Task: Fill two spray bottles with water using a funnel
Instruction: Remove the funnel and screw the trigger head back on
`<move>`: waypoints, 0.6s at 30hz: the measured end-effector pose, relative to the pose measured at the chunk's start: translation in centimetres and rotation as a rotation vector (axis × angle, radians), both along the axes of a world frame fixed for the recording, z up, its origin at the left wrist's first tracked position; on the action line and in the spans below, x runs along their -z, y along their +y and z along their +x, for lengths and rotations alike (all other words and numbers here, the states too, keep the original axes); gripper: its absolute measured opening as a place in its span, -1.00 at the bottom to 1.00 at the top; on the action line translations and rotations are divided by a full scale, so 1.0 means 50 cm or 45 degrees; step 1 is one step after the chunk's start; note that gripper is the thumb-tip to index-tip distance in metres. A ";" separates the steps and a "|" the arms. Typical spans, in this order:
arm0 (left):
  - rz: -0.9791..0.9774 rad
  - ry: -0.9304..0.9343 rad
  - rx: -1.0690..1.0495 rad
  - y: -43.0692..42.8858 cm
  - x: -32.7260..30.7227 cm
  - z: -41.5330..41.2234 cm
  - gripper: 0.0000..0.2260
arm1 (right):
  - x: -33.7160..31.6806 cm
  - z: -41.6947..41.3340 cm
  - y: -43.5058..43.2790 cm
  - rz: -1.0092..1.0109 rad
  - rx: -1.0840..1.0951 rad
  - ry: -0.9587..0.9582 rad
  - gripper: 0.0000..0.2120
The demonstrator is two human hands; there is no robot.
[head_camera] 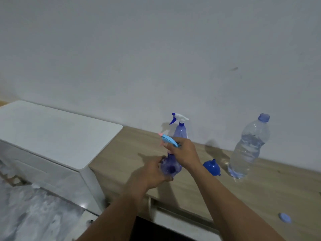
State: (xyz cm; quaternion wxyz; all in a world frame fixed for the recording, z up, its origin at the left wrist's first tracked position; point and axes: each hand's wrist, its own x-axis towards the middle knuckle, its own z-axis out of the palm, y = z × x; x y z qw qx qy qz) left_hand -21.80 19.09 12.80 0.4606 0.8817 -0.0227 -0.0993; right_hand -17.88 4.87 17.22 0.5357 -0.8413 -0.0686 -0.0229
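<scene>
Left hand (154, 171): fingers wrapped around the belly of the near spray bottle (171, 166), bracing it low over the table (260, 197) so it cannot turn.
Right hand (184, 152): fingers clenched on the bottle's collar under the light-blue trigger head (169, 140), a hold suited to twisting; whether loosening or tightening, I cannot tell.
Second spray bottle (180, 129): upright by the wall, behind the hands, head on.
Funnel (212, 167): blue, lying on the table just right of the hands, within reach.
Water bottle (248, 148): upright, partly full, near the funnel.
Loose cap (284, 217): on the table's near edge, well apart.
</scene>
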 end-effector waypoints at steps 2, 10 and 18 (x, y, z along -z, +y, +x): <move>-0.049 -0.072 -0.049 0.029 0.005 0.039 -0.58 | 0.002 0.039 0.032 0.021 0.011 0.027 -0.85; 0.008 -0.105 -0.049 0.136 0.048 0.247 -0.64 | 0.034 0.214 0.146 -0.089 0.142 0.085 -0.95; 0.125 -0.118 0.072 0.198 0.121 0.434 -0.62 | 0.136 0.377 0.216 -0.216 0.304 0.096 -0.88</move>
